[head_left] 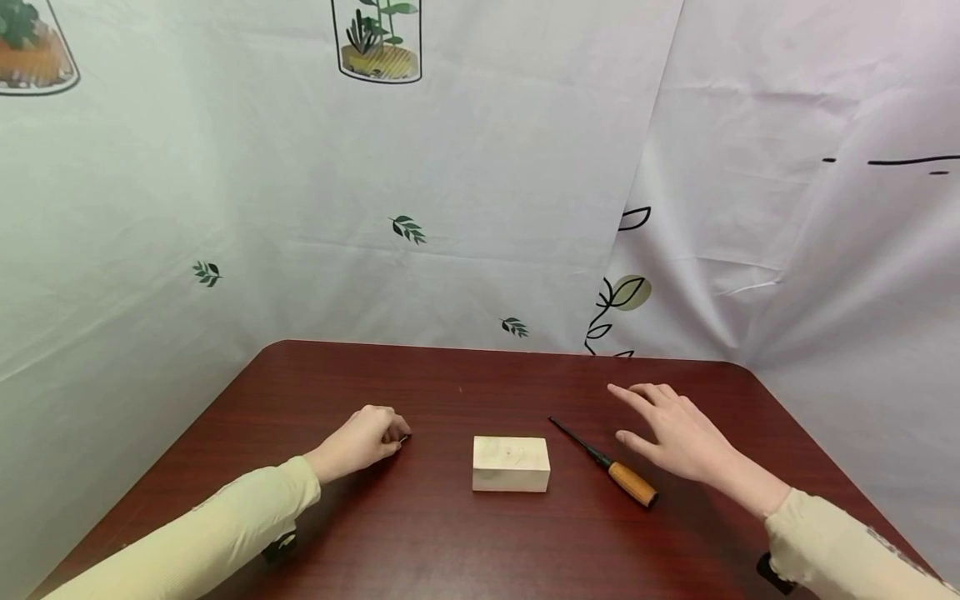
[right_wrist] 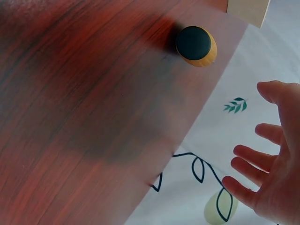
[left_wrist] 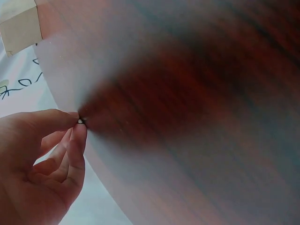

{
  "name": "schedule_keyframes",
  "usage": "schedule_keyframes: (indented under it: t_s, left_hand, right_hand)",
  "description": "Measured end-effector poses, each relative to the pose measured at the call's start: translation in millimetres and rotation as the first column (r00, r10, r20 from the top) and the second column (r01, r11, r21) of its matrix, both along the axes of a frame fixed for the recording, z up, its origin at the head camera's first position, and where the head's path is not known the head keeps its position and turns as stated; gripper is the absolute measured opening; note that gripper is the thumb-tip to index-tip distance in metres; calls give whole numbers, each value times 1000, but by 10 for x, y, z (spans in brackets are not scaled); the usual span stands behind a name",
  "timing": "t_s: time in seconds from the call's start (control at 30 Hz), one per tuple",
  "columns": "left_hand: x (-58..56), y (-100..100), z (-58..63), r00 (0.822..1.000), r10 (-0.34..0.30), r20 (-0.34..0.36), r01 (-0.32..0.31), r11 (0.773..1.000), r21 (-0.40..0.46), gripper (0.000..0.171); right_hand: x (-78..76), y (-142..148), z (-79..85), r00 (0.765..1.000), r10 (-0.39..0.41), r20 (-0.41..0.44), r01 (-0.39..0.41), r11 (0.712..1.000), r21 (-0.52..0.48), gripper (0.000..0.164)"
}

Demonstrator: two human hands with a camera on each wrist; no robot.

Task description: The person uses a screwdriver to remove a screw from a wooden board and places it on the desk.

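On the left of the table, the left hand (head_left: 365,440) pinches a small screw-like metal piece (head_left: 405,438) between thumb and fingertips. Its shiny end (left_wrist: 80,121) shows in the left wrist view; the rest is hidden by the fingers. A pale wooden block (head_left: 511,464) with a small mark on its top lies to the right of that hand. Further right is a screwdriver (head_left: 604,463), its dark shaft pointing away and its wooden handle (head_left: 632,484) towards the near right. The right hand (head_left: 678,433), fingers spread, is held just right of the screwdriver and holds nothing.
The dark red table (head_left: 420,550) has rounded far corners. A white printed curtain (head_left: 480,167) hangs behind it and along both sides. Dark wrist straps (head_left: 280,547) show at the cuffs of the light sleeves.
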State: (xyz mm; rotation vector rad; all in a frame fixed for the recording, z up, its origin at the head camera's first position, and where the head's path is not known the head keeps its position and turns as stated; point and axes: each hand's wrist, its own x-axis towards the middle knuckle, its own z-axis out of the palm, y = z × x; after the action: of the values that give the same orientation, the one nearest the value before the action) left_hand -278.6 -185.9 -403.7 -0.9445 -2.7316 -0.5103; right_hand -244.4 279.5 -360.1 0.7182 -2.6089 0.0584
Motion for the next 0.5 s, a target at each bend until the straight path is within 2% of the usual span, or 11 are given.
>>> schedule_keyframes:
  t_s: [0.27, 0.5]
  left_hand:
    - [-7, -27, -8, 1000, -2, 23, 3, 1000, -8, 23]
    - [-16, -105, 51, 997, -32, 74, 38, 996, -76, 33]
  right_hand:
    - [3, 16, 7, 1000, -5, 11, 4, 1000, 14, 67]
    - [2, 28, 18, 1000, -2, 13, 2, 1000, 25, 68]
